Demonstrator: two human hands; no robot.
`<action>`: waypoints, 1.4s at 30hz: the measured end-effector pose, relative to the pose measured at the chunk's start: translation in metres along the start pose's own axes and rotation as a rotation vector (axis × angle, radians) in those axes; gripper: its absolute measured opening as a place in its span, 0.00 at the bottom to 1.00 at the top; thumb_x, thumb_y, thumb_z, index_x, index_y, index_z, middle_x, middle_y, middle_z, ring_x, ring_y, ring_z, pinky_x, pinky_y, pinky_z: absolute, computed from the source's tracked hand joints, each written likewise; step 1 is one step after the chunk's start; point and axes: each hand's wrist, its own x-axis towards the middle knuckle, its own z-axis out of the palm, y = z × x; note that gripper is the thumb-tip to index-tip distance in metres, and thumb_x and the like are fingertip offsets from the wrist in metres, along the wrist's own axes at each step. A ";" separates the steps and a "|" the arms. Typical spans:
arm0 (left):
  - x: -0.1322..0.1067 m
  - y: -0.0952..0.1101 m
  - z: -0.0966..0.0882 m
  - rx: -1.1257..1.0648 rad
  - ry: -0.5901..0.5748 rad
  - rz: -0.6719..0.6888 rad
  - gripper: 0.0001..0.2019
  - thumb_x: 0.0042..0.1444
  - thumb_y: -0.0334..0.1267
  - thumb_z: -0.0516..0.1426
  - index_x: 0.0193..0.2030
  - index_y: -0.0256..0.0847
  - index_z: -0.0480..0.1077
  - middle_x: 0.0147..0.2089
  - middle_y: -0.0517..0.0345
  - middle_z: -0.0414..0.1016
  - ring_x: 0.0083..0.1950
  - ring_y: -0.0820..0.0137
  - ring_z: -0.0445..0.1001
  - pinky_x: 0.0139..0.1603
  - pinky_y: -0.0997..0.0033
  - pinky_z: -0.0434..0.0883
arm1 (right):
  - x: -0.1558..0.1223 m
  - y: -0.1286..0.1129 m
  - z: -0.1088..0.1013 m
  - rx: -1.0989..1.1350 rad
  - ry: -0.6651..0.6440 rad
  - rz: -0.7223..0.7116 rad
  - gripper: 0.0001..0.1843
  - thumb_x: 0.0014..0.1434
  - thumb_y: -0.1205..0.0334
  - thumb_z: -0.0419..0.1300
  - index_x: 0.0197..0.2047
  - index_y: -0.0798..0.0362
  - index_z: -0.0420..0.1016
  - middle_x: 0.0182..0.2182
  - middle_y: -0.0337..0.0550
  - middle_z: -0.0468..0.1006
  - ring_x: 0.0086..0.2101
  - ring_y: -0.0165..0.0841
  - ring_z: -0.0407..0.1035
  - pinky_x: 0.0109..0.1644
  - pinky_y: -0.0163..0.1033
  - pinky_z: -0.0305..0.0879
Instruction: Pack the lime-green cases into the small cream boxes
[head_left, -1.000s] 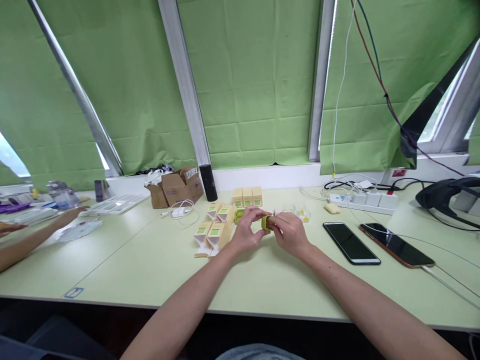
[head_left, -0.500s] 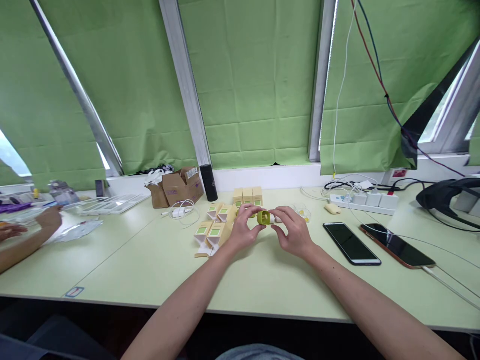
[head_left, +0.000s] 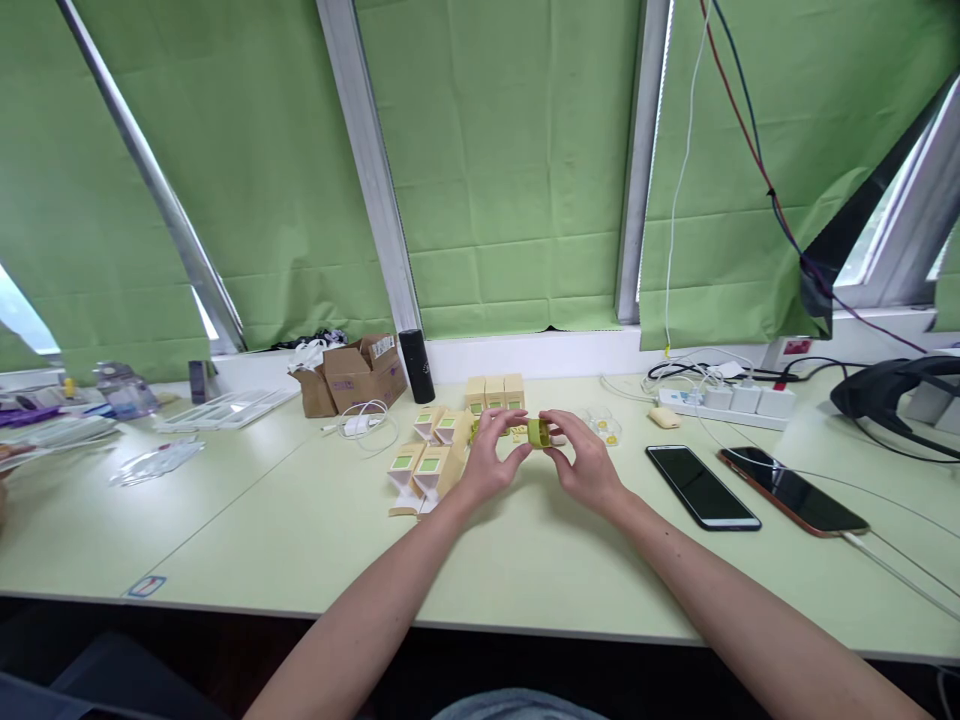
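Both my hands meet over the middle of the pale green table [head_left: 247, 520] and pinch a small yellow-green piece [head_left: 537, 432] between their fingertips. My left hand [head_left: 491, 462] grips its left side, my right hand [head_left: 589, 462] its right side. Just left of my hands lie several small cream boxes with green labels [head_left: 421, 466], some open. A row of three closed cream boxes [head_left: 495, 392] stands behind my hands. A clear blister with yellow bits [head_left: 606, 426] lies beyond my right hand.
Two phones [head_left: 702, 485] [head_left: 793, 491] lie at right, one on a cable. A white power strip [head_left: 731, 398] and a black headset [head_left: 892, 390] sit behind them. A brown carton [head_left: 358, 374], a black cylinder [head_left: 416, 365] and white trays [head_left: 229, 408] stand at back left.
My hands have turned the yellow-green piece and lifted it slightly. The other person's arm at the far left has drawn back almost out of view.
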 end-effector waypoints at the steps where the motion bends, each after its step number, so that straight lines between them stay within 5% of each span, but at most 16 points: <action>1: 0.000 -0.001 0.000 0.011 0.011 -0.016 0.16 0.64 0.38 0.62 0.58 0.46 0.73 0.54 0.48 0.74 0.56 0.60 0.77 0.59 0.53 0.75 | 0.000 0.000 0.000 0.018 0.013 0.016 0.28 0.66 0.71 0.56 0.68 0.44 0.66 0.57 0.53 0.77 0.52 0.45 0.76 0.51 0.54 0.81; 4: 0.002 -0.005 0.003 0.036 0.023 -0.090 0.08 0.64 0.39 0.61 0.48 0.43 0.76 0.47 0.50 0.77 0.51 0.62 0.77 0.52 0.59 0.75 | 0.000 0.001 0.000 0.057 0.045 0.053 0.27 0.65 0.71 0.57 0.66 0.45 0.68 0.57 0.53 0.76 0.48 0.43 0.77 0.51 0.55 0.82; 10: 0.004 -0.012 0.011 -0.064 -0.009 -0.181 0.07 0.64 0.41 0.61 0.41 0.40 0.74 0.38 0.55 0.77 0.40 0.67 0.76 0.41 0.67 0.71 | -0.001 0.001 0.002 0.071 0.022 0.057 0.27 0.63 0.74 0.58 0.63 0.46 0.69 0.55 0.52 0.76 0.51 0.43 0.76 0.52 0.54 0.82; 42: 0.009 -0.013 0.010 -0.249 0.000 -0.310 0.12 0.58 0.46 0.62 0.33 0.38 0.73 0.31 0.57 0.74 0.34 0.70 0.73 0.40 0.69 0.70 | -0.001 0.002 0.002 0.110 0.010 0.085 0.25 0.61 0.73 0.60 0.60 0.45 0.72 0.54 0.50 0.78 0.49 0.44 0.76 0.50 0.54 0.81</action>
